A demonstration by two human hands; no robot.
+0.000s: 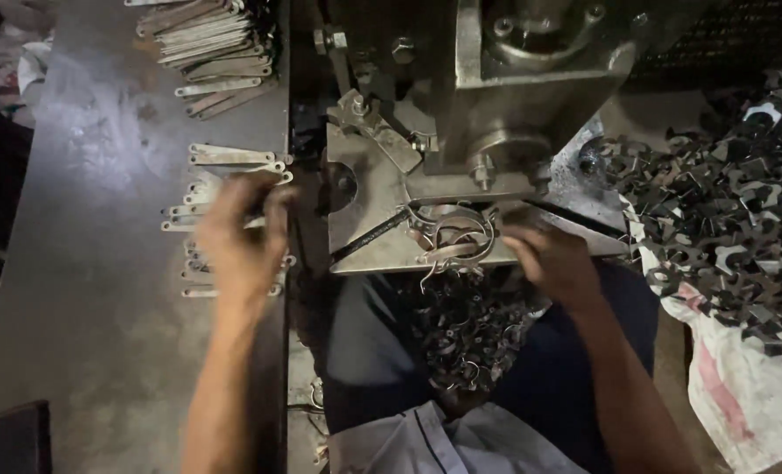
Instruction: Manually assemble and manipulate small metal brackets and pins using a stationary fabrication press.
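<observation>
My left hand lies over a row of flat metal strips on the grey bench top, its fingers curled on one of them; the grip is blurred. At the front edge of the press plate, my right hand has its fingers closed by a curved metal ring piece that sits on the plate under the press head. Whether the fingers hold that piece I cannot tell.
A second stack of metal strips lies at the bench's far end. A heap of dark punched scrap pieces covers a white sack on the right. More scrap fills my lap below the plate. A dark block sits bottom left.
</observation>
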